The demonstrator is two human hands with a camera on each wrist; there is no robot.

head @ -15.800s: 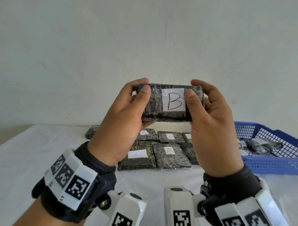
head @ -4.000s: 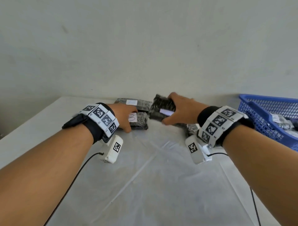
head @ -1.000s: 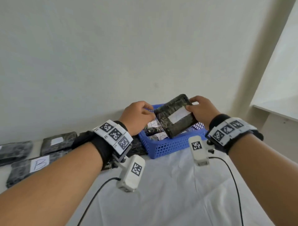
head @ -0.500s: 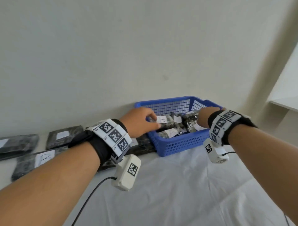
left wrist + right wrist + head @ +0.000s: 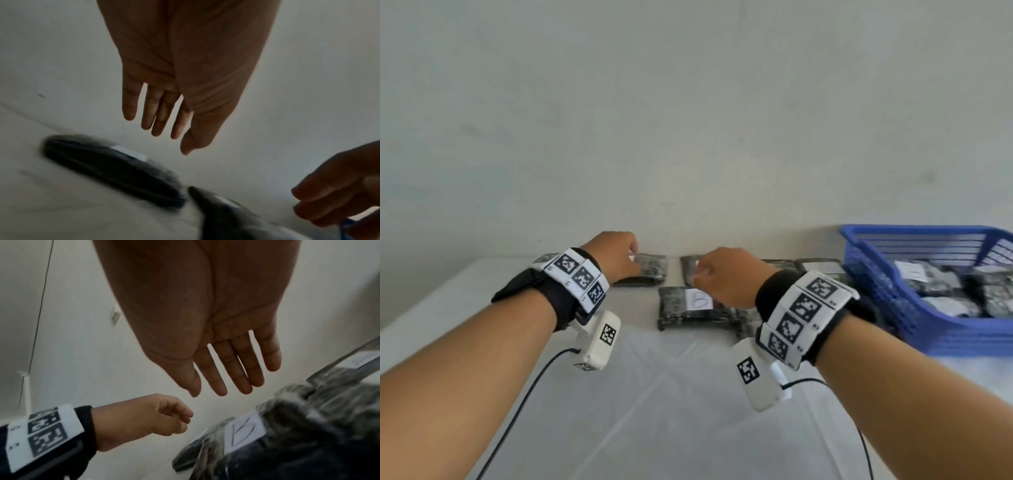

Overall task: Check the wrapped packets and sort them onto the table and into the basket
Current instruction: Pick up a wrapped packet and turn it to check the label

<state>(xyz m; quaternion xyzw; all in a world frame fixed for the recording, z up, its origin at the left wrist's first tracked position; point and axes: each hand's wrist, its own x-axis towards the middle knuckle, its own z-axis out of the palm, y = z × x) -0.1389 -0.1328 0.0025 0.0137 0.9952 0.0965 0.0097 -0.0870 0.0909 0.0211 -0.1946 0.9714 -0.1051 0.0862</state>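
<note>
Both hands (image 5: 616, 255) out of basket (image 5: 887, 298), empty.

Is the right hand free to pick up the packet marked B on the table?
Probably yes: the right hand is empty, fingers relaxed, just above the packet marked B, with nothing lying on it.

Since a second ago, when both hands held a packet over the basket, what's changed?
That packet has been let go. Both hands, left and right, are empty and have moved left from the basket to the packets on the table, which stay put.
</note>
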